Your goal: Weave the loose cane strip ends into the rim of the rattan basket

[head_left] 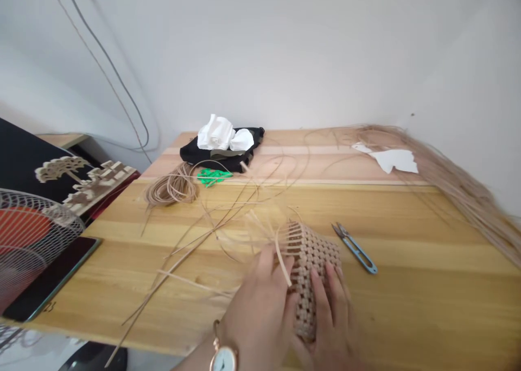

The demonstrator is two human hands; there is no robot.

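Note:
A woven rattan piece (304,262) with an open lattice pattern lies on the wooden table in front of me, loose strands fanning out from its left side. My left hand (262,300), with a watch (223,358) at the wrist, is at its left edge, fingers curled in among the strands. One pale strand (281,259) crosses over those fingers. My right hand (331,306) rests on the weave's right part, fingers laid along it and apart. Thread snips (356,249) with blue handles lie to the right of the weave.
Long loose strands (195,246) spread across the left of the table. A coiled bundle (173,185), a green scrap (214,176) and a black bag (195,152) with white tissue (216,133) sit behind. A phone (52,278) lies front left; a strand bundle (459,183) runs along the right.

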